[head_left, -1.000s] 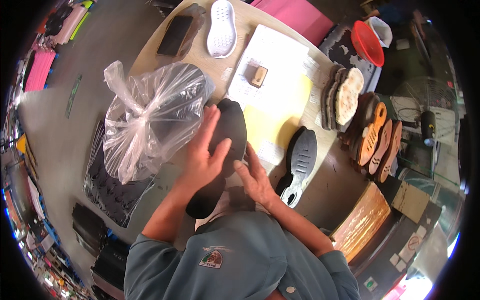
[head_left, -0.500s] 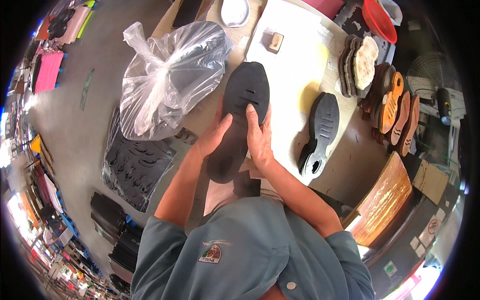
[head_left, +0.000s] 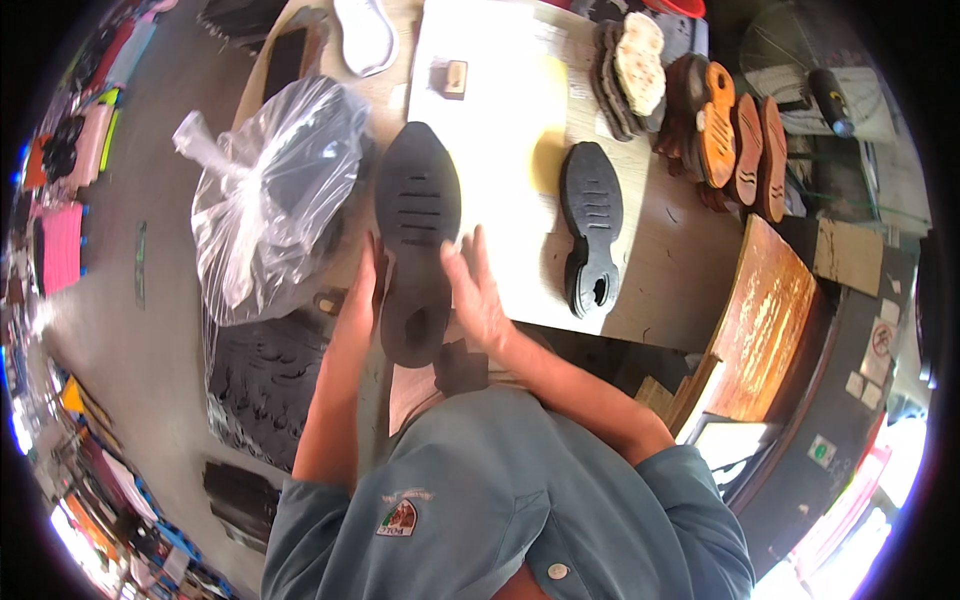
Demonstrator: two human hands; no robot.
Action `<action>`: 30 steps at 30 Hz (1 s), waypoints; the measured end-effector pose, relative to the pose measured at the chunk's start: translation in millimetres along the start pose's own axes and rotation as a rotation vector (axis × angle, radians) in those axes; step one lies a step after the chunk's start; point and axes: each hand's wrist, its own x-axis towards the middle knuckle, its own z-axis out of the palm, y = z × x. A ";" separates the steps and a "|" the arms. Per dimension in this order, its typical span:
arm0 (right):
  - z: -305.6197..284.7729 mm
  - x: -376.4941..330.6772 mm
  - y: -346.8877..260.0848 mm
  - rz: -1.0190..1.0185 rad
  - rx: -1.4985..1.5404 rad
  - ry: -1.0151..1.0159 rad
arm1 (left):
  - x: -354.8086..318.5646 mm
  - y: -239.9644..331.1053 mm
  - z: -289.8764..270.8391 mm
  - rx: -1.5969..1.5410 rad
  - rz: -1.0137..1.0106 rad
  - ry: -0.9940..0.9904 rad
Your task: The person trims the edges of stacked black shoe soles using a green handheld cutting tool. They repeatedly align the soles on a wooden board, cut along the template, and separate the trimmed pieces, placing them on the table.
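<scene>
Head view looks straight down on my work: I hold a black shoe sole between both hands at the near edge of the table, its toe pointing away from me and its grooved underside facing up. My left hand presses flat against the sole's left edge near the heel, fingers stretched along it. My right hand lies against the right edge, fingers spread and loosely extended rather than curled, so the sole is pinched between my two palms. The heel end hangs over the table edge above my lap. Just to the left of the sole sits a clear plastic bag, knotted at the top, with dark pieces inside. To the right, well apart from my hands, a second black sole lies flat on the table, next to a pale yellow sheet. Farther right a row of brown and orange soles stands on edge. A white sole lies at the far end.
</scene>
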 end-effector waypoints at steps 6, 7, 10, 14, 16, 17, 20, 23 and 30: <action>17.6 -15.6 28.7 0.082 0.000 -0.081 | -6.9 -13.2 -5.8 0.328 -0.084 0.127; 20.4 -14.7 29.3 0.095 -0.041 -0.075 | -5.1 -13.3 -7.8 0.395 -0.118 0.107; 13.8 -10.9 25.5 0.116 -0.062 -0.118 | -0.6 -10.8 -9.2 0.549 -0.063 0.075; -39.5 -13.7 23.4 0.076 -0.024 -0.074 | -14.9 9.1 7.6 0.753 0.194 0.279; -93.4 -14.9 25.6 -0.180 -0.145 0.212 | -27.7 27.3 25.4 0.831 0.279 0.465; -124.2 -19.0 27.5 -0.353 -0.120 0.362 | -37.4 35.3 38.0 0.854 0.457 0.369; -209.9 1.1 22.9 -0.342 -0.135 0.611 | -56.9 28.8 92.1 0.758 0.440 0.172; -259.7 43.3 14.3 -0.171 -0.335 0.526 | -17.2 -29.2 147.2 0.525 0.249 -0.092; -257.8 102.2 27.5 0.066 -0.412 0.498 | 120.6 -155.9 184.8 0.420 -0.418 0.105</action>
